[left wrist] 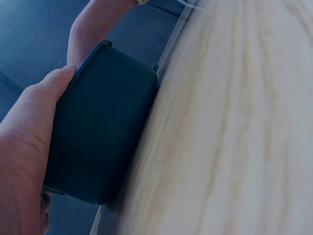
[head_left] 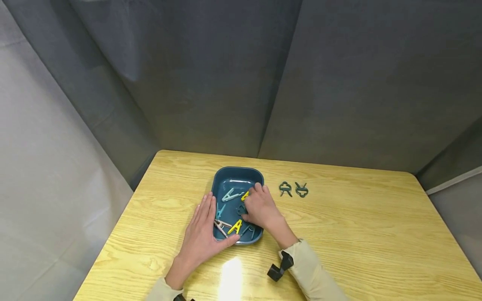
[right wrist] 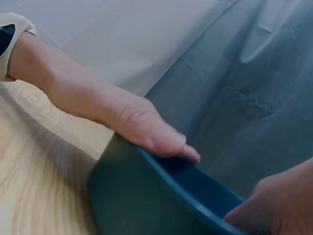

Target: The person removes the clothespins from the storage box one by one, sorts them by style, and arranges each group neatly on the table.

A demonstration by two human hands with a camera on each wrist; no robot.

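While right grip (head_left: 260, 209) reaches into tub (head_left: 233, 174), dark green clip (head_left: 241, 210) partly hidden

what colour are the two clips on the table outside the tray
Dark green; the head view shows the two clips best.

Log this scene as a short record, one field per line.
Container: dark blue bin on a wooden table
Contents include: pale blue clip, yellow clip, beige clip
Left hand: straight fingers along the bin's left side, thumb at the near rim
Right hand: fingers inside the bin; grip unclear
Right of bin: two dark green clips on the table
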